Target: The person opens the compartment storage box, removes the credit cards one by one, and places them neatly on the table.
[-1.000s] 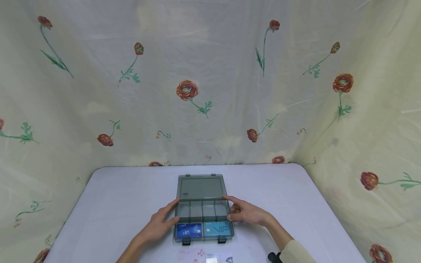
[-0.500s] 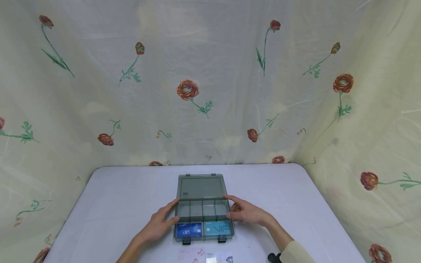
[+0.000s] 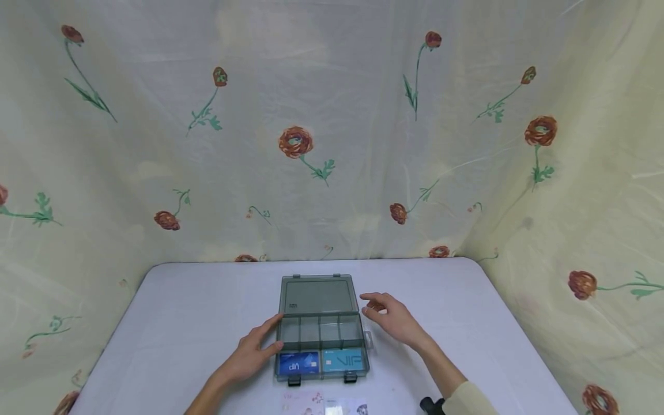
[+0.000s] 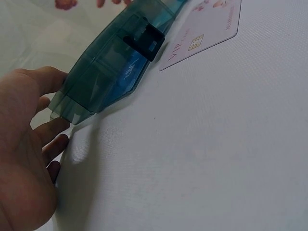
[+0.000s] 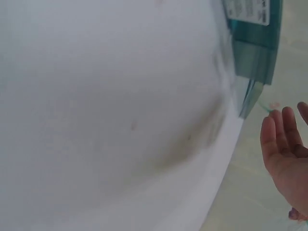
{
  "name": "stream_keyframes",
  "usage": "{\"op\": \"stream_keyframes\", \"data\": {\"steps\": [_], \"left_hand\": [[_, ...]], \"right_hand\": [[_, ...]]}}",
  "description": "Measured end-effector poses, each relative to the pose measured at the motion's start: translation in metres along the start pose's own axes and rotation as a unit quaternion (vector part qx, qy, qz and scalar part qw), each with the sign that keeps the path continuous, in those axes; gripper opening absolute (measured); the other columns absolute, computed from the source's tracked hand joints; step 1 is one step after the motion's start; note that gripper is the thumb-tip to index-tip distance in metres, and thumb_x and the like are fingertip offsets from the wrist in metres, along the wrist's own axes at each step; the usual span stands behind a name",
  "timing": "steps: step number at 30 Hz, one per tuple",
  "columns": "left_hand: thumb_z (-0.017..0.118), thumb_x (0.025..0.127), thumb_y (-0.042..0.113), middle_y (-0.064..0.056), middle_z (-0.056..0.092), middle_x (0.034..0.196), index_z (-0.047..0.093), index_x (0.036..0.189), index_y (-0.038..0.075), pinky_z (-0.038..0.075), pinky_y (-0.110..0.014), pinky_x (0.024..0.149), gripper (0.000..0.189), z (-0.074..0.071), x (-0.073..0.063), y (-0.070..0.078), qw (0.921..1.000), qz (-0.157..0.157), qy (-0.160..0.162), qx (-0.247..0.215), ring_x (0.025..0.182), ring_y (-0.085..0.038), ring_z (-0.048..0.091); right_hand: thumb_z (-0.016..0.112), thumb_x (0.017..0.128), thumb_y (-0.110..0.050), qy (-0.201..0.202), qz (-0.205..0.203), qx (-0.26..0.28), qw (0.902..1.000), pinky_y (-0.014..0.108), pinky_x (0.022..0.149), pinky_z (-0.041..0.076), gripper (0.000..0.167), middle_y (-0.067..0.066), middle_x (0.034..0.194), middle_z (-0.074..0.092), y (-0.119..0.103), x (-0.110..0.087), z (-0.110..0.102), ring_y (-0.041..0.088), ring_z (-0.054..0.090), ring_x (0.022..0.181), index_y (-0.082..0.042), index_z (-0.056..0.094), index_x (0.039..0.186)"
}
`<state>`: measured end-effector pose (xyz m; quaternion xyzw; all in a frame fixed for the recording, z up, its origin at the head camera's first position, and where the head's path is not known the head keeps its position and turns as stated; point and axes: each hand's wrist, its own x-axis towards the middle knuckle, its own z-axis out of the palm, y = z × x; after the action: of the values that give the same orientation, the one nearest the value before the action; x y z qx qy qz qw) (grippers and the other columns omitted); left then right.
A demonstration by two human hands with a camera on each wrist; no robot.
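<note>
R hand (image 5: 288, 159) hung at the rt edge, palm showing, near but off the green box (image 5: 255, 50) w/ its white label (image 5: 249, 10)! White table (image 5: 96, 96) filled the left, floral cloth (image 5: 250, 187) bhnd.

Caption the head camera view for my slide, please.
Left grip touching an open box with two cards inside, right grip apart.

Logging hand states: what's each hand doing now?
Left hand: holding the side of a translucent grey-green rectangular plastic box.
Right hand: open, holding nothing.

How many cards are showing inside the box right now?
2: a dark blue VIP card at the near left of the box, and a lighter blue card at its near right. Any beneath them would be hidden.
</note>
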<state>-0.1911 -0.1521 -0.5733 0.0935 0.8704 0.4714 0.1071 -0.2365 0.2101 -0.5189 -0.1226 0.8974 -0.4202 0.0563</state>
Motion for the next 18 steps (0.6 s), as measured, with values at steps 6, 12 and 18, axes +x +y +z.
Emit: {"op": "stream_keyframes", "data": {"steps": [6, 12, 18], "left_hand": [[0.063, 0.099, 0.038, -0.008, 0.038, 0.16, 0.036, 0.157, 0.028, 0.02, -0.072, 0.113, 0.065, 0.0, -0.001, 0.002, 1.0, -0.001, 0.0, -0.002, 0.148, -0.042, 0.027], [0.063, 0.099, 0.037, -0.008, 0.037, 0.161, 0.035, 0.158, 0.027, 0.018, -0.072, 0.114, 0.065, 0.001, 0.0, 0.003, 0.9999, -0.011, 0.002, -0.003, 0.149, -0.042, 0.026], [0.062, 0.1, 0.036, -0.009, 0.036, 0.161, 0.035, 0.158, 0.026, 0.018, -0.07, 0.116, 0.065, 0.002, 0.0, 0.001, 0.9999, -0.009, 0.001, -0.005, 0.149, -0.042, 0.026]], "right_hand": [[0.056, 0.104, -0.035, -0.049, 0.005, 0.159, 0.9861, 0.04, 0.098, 0.053, 0.043, 0.01, 0.119, 0.069, -0.023, -0.004, 0.001, 0.031, 0.064, 0.113, -0.009, 0.059, 0.138], [0.054, 0.105, -0.029, -0.154, 0.051, 0.342, 0.9257, 0.039, 0.102, 0.052, 0.05, 0.022, 0.127, 0.066, -0.04, -0.011, 0.011, 0.033, 0.064, 0.121, 0.007, 0.053, 0.139], [0.055, 0.104, -0.026, -0.223, 0.117, 0.422, 0.8709, 0.042, 0.098, 0.054, 0.046, 0.026, 0.125, 0.066, -0.052, -0.018, 0.031, 0.034, 0.066, 0.117, 0.011, 0.058, 0.131]]}}
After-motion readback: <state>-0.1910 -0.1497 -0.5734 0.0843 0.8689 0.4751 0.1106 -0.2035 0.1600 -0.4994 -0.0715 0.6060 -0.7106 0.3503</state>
